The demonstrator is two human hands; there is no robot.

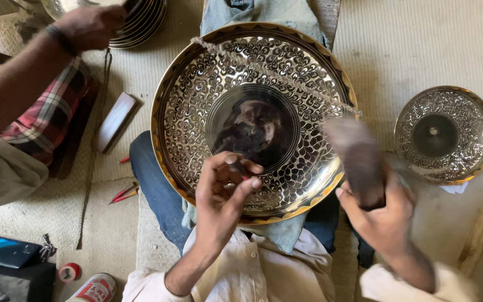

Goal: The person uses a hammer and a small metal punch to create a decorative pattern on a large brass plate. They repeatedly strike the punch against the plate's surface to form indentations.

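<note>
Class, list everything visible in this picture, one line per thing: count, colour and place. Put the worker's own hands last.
Large engraved plate: one, silver with gold rim, centre, on the lap.
Small engraved plate: one, silver, right, on the mat.
Stacked plates: one pile, brassy, top left.
Cord: one, pale, stretched across the large plate.
Phone: one, dark blue, bottom left.
Tape roll: one, red, bottom left.
Wooden stick: one, tan, lower right.
Co-worker's hand: one, on the stacked plates.
Left hand: pinching a small tool on the plate.
Right hand: gripping a blurred dark mallet.
</note>
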